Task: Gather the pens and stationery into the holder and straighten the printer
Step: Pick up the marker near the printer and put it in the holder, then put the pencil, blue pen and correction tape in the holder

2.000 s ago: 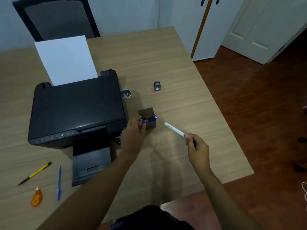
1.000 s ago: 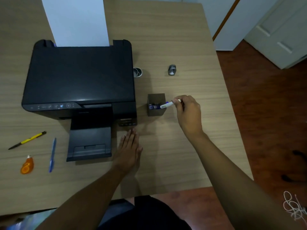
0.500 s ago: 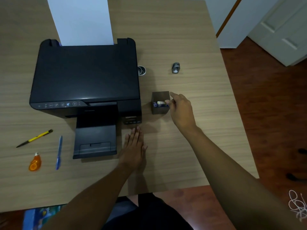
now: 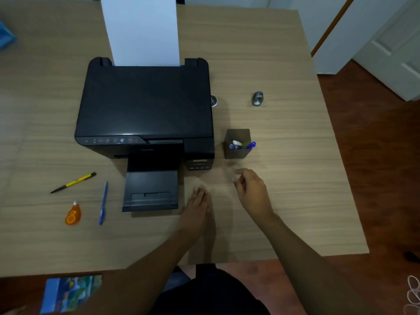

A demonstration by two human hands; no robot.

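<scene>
A small dark square holder [image 4: 237,153] stands right of the black printer [image 4: 145,103] and contains a white pen [image 4: 237,143] and a blue pen [image 4: 250,145]. My right hand [image 4: 251,190] hovers below the holder, fingers loosely curled, holding nothing. My left hand [image 4: 197,209] lies flat on the desk beside the printer's output tray [image 4: 151,192]. Left of the tray lie a yellow pen [image 4: 73,182], a blue pen [image 4: 103,203] and an orange correction tape [image 4: 73,214]. A grey sharpener [image 4: 257,98] and a small tape roll [image 4: 213,101] sit further back.
A white sheet [image 4: 141,30] stands in the printer's rear feed. The wooden desk's [image 4: 295,178] right edge drops to a red-brown floor with white doors behind. A colourful booklet [image 4: 70,293] lies below the desk's front edge.
My right hand dropped the white pen into the holder, let go and pulled back toward me. My left hand stayed flat on the desk.
</scene>
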